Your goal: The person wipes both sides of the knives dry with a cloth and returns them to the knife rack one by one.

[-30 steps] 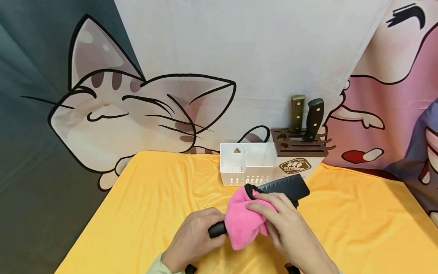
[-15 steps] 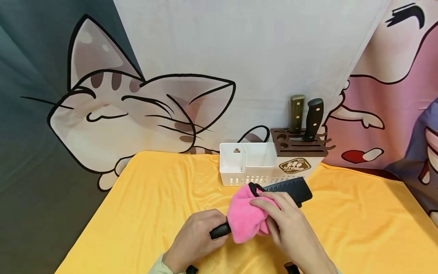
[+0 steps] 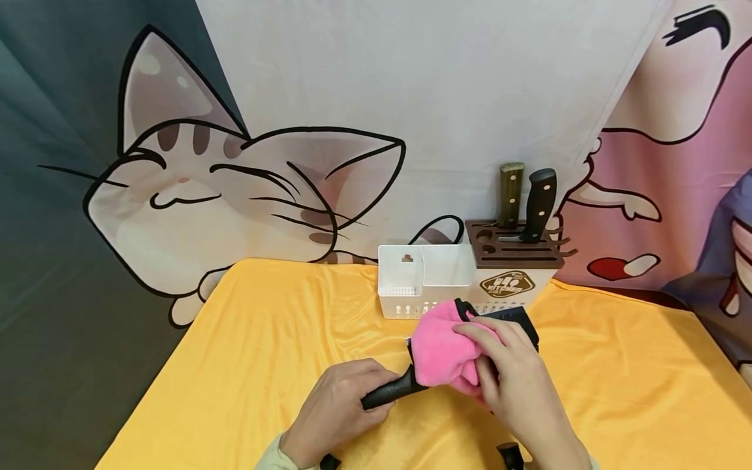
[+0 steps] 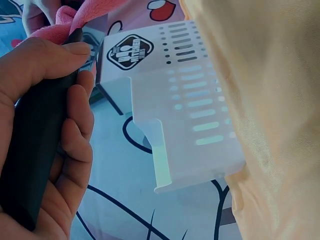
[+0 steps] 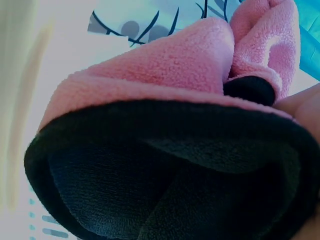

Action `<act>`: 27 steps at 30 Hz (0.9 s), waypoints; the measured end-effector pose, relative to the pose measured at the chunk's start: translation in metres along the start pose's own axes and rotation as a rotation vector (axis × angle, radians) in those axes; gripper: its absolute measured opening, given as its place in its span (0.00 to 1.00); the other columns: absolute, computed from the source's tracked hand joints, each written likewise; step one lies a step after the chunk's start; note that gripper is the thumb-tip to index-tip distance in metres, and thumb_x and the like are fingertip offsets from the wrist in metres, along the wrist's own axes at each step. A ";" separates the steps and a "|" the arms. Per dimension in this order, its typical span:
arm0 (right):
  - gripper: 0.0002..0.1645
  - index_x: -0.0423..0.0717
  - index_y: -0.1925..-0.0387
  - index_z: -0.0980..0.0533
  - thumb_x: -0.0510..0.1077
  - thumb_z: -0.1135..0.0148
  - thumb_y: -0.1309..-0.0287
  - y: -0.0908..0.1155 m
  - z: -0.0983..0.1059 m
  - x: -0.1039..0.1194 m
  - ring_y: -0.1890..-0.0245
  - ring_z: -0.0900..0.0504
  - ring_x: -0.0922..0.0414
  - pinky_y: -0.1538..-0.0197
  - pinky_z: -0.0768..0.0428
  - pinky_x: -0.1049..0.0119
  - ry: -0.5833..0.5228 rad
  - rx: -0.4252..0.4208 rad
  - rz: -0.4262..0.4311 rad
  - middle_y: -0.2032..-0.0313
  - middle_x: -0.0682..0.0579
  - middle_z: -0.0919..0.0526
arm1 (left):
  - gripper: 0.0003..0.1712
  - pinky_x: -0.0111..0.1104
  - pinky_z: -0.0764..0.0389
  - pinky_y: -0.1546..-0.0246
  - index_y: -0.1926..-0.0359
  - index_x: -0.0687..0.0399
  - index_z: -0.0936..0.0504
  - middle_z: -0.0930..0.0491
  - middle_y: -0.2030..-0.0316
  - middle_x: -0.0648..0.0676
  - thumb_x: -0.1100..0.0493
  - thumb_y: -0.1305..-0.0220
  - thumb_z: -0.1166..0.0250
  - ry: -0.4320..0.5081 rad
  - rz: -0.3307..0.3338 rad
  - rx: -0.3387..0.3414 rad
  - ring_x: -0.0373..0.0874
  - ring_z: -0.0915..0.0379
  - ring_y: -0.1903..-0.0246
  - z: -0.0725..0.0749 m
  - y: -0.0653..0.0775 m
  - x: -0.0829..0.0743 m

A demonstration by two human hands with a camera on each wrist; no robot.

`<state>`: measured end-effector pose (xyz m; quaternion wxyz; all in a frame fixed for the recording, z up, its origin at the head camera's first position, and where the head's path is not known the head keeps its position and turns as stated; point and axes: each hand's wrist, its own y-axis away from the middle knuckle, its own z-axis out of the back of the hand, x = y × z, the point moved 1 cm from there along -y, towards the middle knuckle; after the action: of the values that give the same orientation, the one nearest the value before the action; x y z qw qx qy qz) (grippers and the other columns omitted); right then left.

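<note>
My left hand [image 3: 341, 408] grips the black handle [image 3: 390, 391] of a broad, dark-bladed knife. In the left wrist view its fingers and thumb curl round that handle [image 4: 37, 135]. A pink plush cloth [image 3: 443, 352] with a black edge is folded over the blade, pinched there by my right hand [image 3: 517, 378]. Past the cloth, the squared end of the blade [image 3: 519, 318] sticks out to the right. The cloth's dark underside [image 5: 115, 185] fills much of the right wrist view, and the rest of the blade is hidden.
Behind the hands stands a white kitchen rack [image 3: 399, 287] with a brown slotted top [image 3: 487, 258]. A green-brown knife handle [image 3: 510, 196] and a black knife handle [image 3: 539, 205] rise from it. Yellow fabric [image 3: 247, 365] covers the table; a cartoon-print curtain hangs behind.
My right hand and the cloth have slid right and up along the blade, baring more of the handle side and covering more of the blade's far end. The left hand has barely moved.
</note>
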<state>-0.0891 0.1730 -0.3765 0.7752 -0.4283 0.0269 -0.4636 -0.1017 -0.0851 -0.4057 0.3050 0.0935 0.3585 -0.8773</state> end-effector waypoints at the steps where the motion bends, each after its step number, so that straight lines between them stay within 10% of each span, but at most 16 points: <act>1: 0.25 0.50 0.50 0.18 0.27 0.42 0.47 0.000 0.001 -0.001 0.52 0.23 0.48 0.40 0.35 0.72 0.008 -0.005 -0.009 0.50 0.48 0.17 | 0.14 0.20 0.24 0.65 0.62 0.45 0.12 0.18 0.68 0.38 0.64 0.52 0.23 -0.001 0.003 0.001 0.25 0.27 0.69 0.000 0.000 0.000; 27: 0.31 0.45 0.51 0.17 0.20 0.42 0.56 0.003 0.027 -0.034 0.53 0.23 0.41 0.42 0.39 0.80 0.072 -0.160 -0.157 0.55 0.44 0.17 | 0.15 0.21 0.23 0.63 0.59 0.46 0.11 0.17 0.64 0.38 0.62 0.50 0.23 0.009 0.088 0.022 0.28 0.23 0.67 0.009 0.001 0.003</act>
<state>-0.0940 0.2160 -0.3735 0.6985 -0.4725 0.0583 -0.5343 -0.1032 -0.0930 -0.4010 0.3409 0.1165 0.3458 -0.8664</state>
